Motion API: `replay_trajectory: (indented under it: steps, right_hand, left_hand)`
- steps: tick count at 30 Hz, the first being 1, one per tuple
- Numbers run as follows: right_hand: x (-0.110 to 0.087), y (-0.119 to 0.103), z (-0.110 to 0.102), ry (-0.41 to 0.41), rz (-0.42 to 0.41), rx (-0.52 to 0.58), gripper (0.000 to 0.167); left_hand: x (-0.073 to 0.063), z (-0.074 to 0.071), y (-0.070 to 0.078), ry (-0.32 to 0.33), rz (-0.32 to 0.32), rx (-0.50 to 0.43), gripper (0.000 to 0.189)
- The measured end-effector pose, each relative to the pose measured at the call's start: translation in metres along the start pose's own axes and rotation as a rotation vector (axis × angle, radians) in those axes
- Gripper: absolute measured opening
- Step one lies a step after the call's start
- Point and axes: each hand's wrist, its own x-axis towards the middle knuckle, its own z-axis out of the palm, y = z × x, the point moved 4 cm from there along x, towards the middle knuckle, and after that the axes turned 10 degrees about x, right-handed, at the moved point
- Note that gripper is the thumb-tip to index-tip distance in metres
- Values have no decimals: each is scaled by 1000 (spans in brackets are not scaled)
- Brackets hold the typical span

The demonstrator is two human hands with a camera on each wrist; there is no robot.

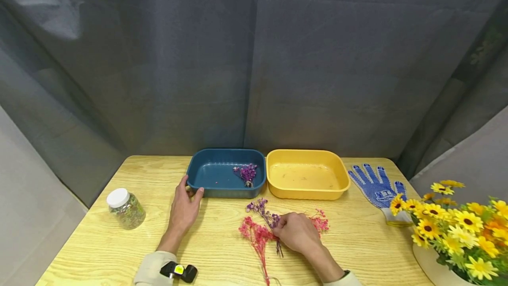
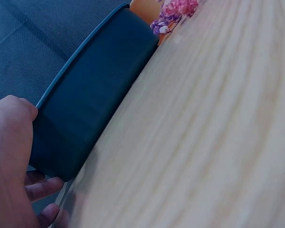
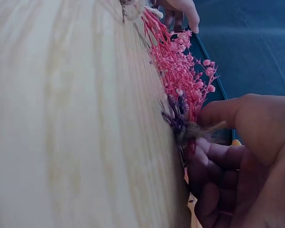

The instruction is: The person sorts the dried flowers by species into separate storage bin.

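My left hand (image 1: 185, 208) grips the front left corner of the blue tray (image 1: 226, 192), thumb at the front rim and fingers round the side. Inside that tray lies a small purple flower bunch (image 1: 248, 172). With thumb and fingertips, my right hand (image 1: 298, 231) pinches the stems of a purple dried flower bunch (image 1: 259, 208), close over the table; twine (image 3: 202, 129) shows at the pinch. I cannot tell whether pink stems are in the pinch too. One pink dried flower bunch (image 1: 258, 235) lies left of this hand; more pink flowers (image 1: 320, 222) show beyond it, partly hidden.
Right beside the blue tray stands a yellow tray (image 1: 307, 194) with small bits on its floor. A blue dotted glove (image 1: 377, 189) lies farther right, behind a pot of yellow flowers (image 1: 456, 224). At the left is a white-lidded jar (image 1: 127, 210). A dark curtain (image 1: 254, 65) hangs behind the table.
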Motion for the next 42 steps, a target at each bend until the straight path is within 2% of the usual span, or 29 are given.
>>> replay_trajectory:
  steps: [5,16,22,26,29,34,42]
  right_hand:
    - [3,3,-2,11,44,103,17]
    - [10,7,-9,16,42,395,8]
    - [12,6,-10,10,19,620,16]
    - [14,6,-8,-49,19,783,27]
    - [14,5,-8,-94,19,865,35]
    - [13,4,-12,-129,15,910,38]
    - [12,3,-22,-102,-53,808,27]
  left_hand:
    - [0,0,0,-6,2,-4,74]
    - [0,0,0,1,1,-2,74]
    - [0,0,0,9,9,1,74]
    - [0,0,0,11,9,3,74]
    - [0,0,0,9,5,2,74]
    - [0,0,0,2,-1,2,75]
    - [0,1,-1,-5,-5,8,74]
